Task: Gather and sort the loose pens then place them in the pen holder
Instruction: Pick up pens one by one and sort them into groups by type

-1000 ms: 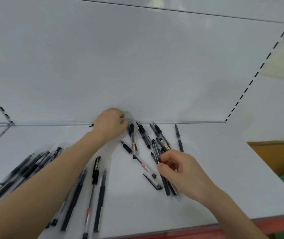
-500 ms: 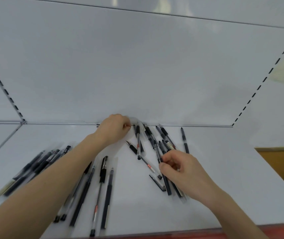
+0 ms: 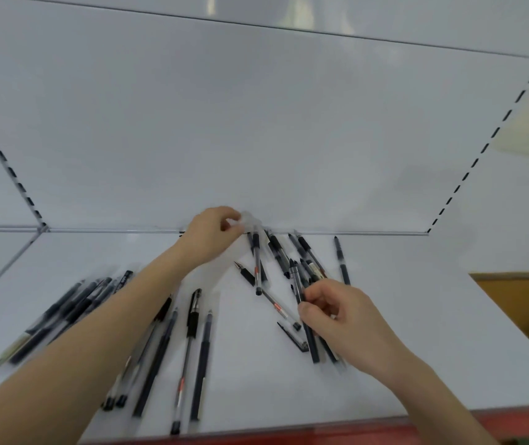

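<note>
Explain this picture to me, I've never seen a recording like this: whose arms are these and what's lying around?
No machine here: these are a person's two bare arms, filmed by one wide-angle camera worn on their head, looking down. On the white surface lie a bunch of pens at far left, a row of pens in the middle and a jumbled pile of pens at the back. The right hand pinches one dark pen from that pile. The left hand is curled at the back edge; whether it holds anything is too blurred to tell. No pen holder is in view.
</note>
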Tool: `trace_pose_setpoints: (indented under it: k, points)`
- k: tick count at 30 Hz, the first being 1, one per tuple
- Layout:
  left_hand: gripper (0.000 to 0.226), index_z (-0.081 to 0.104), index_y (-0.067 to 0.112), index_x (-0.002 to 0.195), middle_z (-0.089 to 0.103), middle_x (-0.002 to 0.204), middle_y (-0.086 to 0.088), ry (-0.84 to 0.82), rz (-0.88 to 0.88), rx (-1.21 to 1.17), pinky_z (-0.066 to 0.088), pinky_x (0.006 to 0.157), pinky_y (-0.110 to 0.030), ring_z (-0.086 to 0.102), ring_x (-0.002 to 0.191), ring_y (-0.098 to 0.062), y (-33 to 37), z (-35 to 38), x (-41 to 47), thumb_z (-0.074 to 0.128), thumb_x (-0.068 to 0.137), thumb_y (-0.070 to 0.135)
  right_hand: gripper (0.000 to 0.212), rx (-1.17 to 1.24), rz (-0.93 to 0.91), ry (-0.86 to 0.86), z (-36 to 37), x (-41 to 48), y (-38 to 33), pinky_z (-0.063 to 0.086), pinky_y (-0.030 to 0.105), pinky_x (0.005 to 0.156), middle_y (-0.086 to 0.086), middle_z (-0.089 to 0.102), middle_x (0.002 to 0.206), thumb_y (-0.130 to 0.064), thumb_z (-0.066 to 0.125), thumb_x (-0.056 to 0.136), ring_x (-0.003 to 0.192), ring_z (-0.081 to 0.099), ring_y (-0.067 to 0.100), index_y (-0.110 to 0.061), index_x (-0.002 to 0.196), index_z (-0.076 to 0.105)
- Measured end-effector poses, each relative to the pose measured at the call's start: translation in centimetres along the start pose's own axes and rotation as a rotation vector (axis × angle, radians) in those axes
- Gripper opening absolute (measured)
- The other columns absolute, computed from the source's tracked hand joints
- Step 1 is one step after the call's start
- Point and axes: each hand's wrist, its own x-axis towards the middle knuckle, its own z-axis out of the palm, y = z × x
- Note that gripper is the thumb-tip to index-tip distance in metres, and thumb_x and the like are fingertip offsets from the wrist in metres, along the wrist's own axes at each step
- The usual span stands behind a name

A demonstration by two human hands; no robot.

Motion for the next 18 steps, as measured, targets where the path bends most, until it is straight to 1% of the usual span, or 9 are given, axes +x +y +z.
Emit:
trace_pose_setpoints:
  k: [1, 3, 5, 7, 9, 11, 13, 15, 18]
  points:
    - [0.023, 0.059, 0.012, 0.113, 0.059, 0.077, -0.003, -0.009, -0.029, -0.213, 0.043, 0.068, -0.024, 0.054, 0.063, -0.01, 0.6, -0.6, -0.7, 0.053, 0.092, 0.02, 0.014, 0.004, -0.004, 0.0, 0.0, 0.0, -0.2, 0.042, 0.01, 0.056, -0.016, 0.059, 0.058, -0.016, 0.059, 0.084, 0.055, 0.051, -0.001, -0.025, 0.073, 0.059]
    - [0.019, 0.06, 0.02, 0.109, 0.061, 0.073, 0.0, -0.051, -0.091, -0.605, 0.049, 0.071, -0.026, 0.06, 0.061, -0.007, 1.8, -1.7, -2.4, 0.05, 0.093, 0.016, 0.015, 0.017, -0.026, -0.007, 0.0, 0.0, -0.9, 0.045, 0.014, 0.058, -0.017, 0.06, 0.061, -0.017, 0.059, 0.085, 0.057, 0.054, 0.0, -0.026, 0.073, 0.057]
    - [0.021, 0.061, 0.023, 0.106, 0.067, 0.068, 0.003, -0.089, -0.124, -0.864, 0.054, 0.071, -0.023, 0.063, 0.061, -0.007, 2.8, -2.6, -4.2, 0.048, 0.094, 0.012, 0.015, 0.086, -0.057, -0.022, 0.1, 0.0, -2.2, 0.046, 0.016, 0.056, -0.009, 0.063, 0.063, -0.014, 0.057, 0.085, 0.056, 0.056, 0.001, -0.023, 0.073, 0.056]
    - [0.021, 0.063, 0.022, 0.1, 0.07, 0.068, 0.002, -0.092, -0.139, -1.025, 0.055, 0.07, -0.021, 0.065, 0.062, -0.008, 3.6, -3.1, -5.9, 0.048, 0.092, 0.01, 0.017, 0.176, -0.082, -0.059, 0.3, -0.3, -3.7, 0.041, 0.01, 0.05, 0.001, 0.067, 0.067, -0.01, 0.054, 0.088, 0.052, 0.055, -0.001, -0.02, 0.074, 0.054]
    - [0.019, 0.063, 0.021, 0.098, 0.071, 0.069, 0.0, -0.072, -0.142, -1.114, 0.055, 0.07, -0.021, 0.067, 0.065, -0.009, 3.8, -3.4, -7.2, 0.049, 0.091, 0.01, 0.015, 0.198, -0.117, -0.107, 0.5, -0.6, -5.0, 0.04, 0.009, 0.049, 0.005, 0.067, 0.067, -0.01, 0.053, 0.089, 0.05, 0.055, -0.002, -0.018, 0.076, 0.053]
    - [0.018, 0.063, 0.02, 0.099, 0.071, 0.071, -0.001, -0.04, -0.136, -1.155, 0.055, 0.07, -0.022, 0.068, 0.068, -0.011, 3.7, -3.6, -8.1, 0.05, 0.091, 0.011, 0.013, 0.161, -0.167, -0.147, 1.0, -0.8, -5.7, 0.042, 0.013, 0.052, 0.0, 0.065, 0.062, -0.015, 0.053, 0.088, 0.052, 0.055, -0.001, -0.022, 0.076, 0.054]
    - [0.018, 0.063, 0.019, 0.1, 0.072, 0.073, -0.003, -0.016, -0.125, -1.192, 0.057, 0.068, -0.021, 0.068, 0.071, -0.012, 3.6, -3.8, -8.7, 0.05, 0.09, 0.011, 0.016, 0.114, -0.2, -0.164, 1.5, -1.0, -6.0, 0.039, 0.014, 0.052, -0.006, 0.062, 0.056, -0.019, 0.053, 0.088, 0.05, 0.052, 0.001, -0.027, 0.074, 0.053]
    - [0.018, 0.063, 0.018, 0.1, 0.072, 0.075, -0.005, 0.005, -0.119, -1.209, 0.056, 0.065, -0.02, 0.068, 0.071, -0.013, 3.5, -4.0, -9.3, 0.05, 0.089, 0.012, 0.017, 0.101, -0.217, -0.169, 1.8, -1.0, -6.3, 0.036, 0.013, 0.051, -0.007, 0.06, 0.053, -0.019, 0.054, 0.088, 0.049, 0.049, 0.002, -0.028, 0.073, 0.053]
    - [0.019, 0.064, 0.018, 0.1, 0.072, 0.076, -0.006, 0.028, -0.105, -1.18, 0.056, 0.065, -0.021, 0.068, 0.07, -0.014, 3.5, -4.2, -9.8, 0.05, 0.09, 0.01, 0.019, 0.108, -0.236, -0.158, 2.1, -1.2, -6.6, 0.036, 0.011, 0.05, -0.005, 0.06, 0.053, -0.017, 0.053, 0.088, 0.048, 0.049, 0.002, -0.028, 0.072, 0.053]
